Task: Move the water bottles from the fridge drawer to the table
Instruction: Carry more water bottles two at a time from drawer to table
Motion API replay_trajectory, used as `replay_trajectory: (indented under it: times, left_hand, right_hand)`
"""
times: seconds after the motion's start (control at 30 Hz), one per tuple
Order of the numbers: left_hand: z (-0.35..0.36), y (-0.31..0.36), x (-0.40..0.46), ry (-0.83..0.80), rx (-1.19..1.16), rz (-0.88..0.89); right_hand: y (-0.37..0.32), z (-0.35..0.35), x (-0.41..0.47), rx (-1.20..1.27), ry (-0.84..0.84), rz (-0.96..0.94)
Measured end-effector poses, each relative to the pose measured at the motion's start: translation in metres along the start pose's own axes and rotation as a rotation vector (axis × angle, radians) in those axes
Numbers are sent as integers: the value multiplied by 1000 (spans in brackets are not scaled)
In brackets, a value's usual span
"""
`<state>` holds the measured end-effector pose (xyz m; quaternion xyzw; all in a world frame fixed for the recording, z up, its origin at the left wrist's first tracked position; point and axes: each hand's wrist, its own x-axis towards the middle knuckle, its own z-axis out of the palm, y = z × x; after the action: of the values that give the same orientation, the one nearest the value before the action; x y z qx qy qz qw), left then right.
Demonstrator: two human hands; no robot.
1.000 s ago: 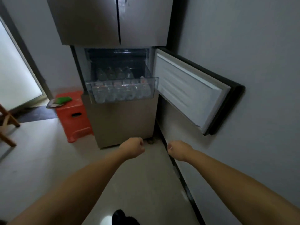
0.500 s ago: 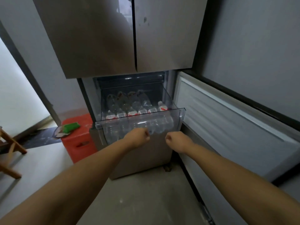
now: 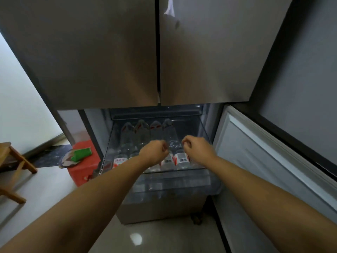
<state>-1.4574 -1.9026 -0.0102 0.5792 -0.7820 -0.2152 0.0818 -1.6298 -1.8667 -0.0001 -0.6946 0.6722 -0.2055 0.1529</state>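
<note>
Water bottles (image 3: 179, 159): lying in rows inside pulled-out clear fridge drawer (image 3: 173, 183). Left hand (image 3: 154, 151), right hand (image 3: 197, 147): above bottles, side by side, fingers curled, grip holding nothing. Fridge door (image 3: 264, 161): open, right. Red stool (image 3: 83, 167): left.

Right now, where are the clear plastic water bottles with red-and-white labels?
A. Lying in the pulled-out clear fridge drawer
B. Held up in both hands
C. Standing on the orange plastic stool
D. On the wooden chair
A: the clear plastic water bottles lie in rows inside the pulled-out clear fridge drawer, while the left hand and right hand hover curled above them, holding none.
</note>
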Motion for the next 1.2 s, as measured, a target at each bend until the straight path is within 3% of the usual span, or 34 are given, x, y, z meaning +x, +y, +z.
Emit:
replay_trajectory:
  times: [0.43, 0.63, 0.8, 1.0, 1.2]
  left_hand:
    - [13, -29, 103, -30, -29, -294]
    - [30, -41, 146, -139, 82, -349]
    - [52, -48, 177, -126, 96, -355]
    - [65, -57, 176, -70, 131, -369]
    - [51, -44, 151, -165, 36, -430]
  right_hand:
    - [38, 48, 126, 11, -413, 104]
    - [27, 73, 164, 41, -479, 133]
    - [33, 82, 173, 109, -481, 181]
    - [45, 94, 165, 225, -417, 242]
    - [39, 79, 150, 303, -459, 318]
